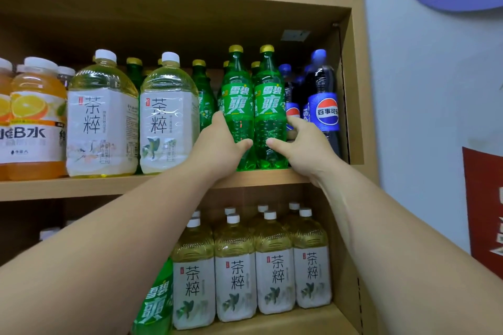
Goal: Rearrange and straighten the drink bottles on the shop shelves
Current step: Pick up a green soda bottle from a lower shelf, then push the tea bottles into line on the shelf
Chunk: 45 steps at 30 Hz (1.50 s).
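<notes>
Two green soda bottles with yellow caps stand upright side by side at the front of the middle shelf [109,185]. My left hand [217,144] wraps the lower part of the left green bottle [236,98], thumb across its front. My right hand [302,141] grips the right green bottle [269,98] from the right, thumb on its front. More green bottles [202,90] stand behind them.
Dark cola bottles with blue labels [322,106] stand at the right end of the shelf, against the side panel. Large pale tea bottles [168,117] and an orange drink [35,117] fill the left. Smaller tea bottles [275,264] line the shelf below.
</notes>
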{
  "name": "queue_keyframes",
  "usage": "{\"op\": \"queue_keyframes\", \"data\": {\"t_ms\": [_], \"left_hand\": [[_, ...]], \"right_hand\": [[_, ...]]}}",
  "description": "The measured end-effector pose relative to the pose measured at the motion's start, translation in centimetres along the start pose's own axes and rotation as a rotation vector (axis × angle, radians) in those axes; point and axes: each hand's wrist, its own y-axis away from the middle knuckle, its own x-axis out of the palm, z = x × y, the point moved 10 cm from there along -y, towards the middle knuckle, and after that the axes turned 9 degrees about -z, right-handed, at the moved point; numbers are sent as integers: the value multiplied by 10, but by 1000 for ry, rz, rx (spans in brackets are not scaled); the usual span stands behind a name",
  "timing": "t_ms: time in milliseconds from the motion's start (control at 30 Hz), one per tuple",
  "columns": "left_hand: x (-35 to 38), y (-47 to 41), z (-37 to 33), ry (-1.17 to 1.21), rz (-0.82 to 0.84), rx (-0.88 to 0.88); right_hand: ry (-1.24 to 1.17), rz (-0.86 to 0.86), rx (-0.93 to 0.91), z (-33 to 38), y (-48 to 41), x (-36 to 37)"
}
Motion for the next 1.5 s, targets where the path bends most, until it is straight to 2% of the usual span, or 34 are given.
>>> {"op": "queue_keyframes", "data": {"t_ms": [233,333,467,600,700,800,900,1033,1333,1500], "left_hand": [[-13,21,-15,-79,-18,58],[-43,38,-23,-3,-48,150],[-121,50,-15,94,-227,305],[-187,47,26,14,-387,282],[-210,36,65,-128,-411,175],[-216,29,93,-210,-374,98],[-206,23,112,-192,-282,34],[-190,18,123,-138,-211,-8],[-185,3,144,-41,-234,-131],[-192,-2,150,117,-271,-142]], "right_hand": [[219,-57,-58,10,4,-2],[130,-148,-83,22,17,-11],[18,-344,-239,61,48,-20],[-81,-208,-312,108,68,25],[-113,-43,-221,125,66,67],[-156,45,-107,130,60,99],[-187,65,-10,127,58,121],[-155,42,28,117,54,132],[-79,72,-36,118,54,130],[-157,76,-54,121,61,126]]}}
